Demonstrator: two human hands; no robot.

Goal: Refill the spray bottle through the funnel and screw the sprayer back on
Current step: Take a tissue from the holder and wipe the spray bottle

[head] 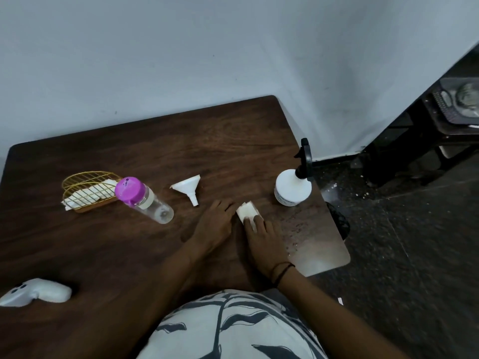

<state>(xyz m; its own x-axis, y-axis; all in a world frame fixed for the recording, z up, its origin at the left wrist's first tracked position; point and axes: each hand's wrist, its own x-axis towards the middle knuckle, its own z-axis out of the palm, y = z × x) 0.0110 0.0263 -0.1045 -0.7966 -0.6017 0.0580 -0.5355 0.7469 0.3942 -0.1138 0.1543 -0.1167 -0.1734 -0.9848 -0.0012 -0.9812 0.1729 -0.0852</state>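
The right hand (259, 233) presses flat, fingers spread, on a folded white tissue (247, 210); the left hand (215, 221) lies open beside it, touching its edge. The white spray bottle (293, 187), black sprayer on, stands right; the white plastic funnel (188, 187) lies tipped on the dark wooden table (103, 242)

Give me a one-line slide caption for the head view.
Both hands press a folded tissue on the table between funnel and spray bottle.
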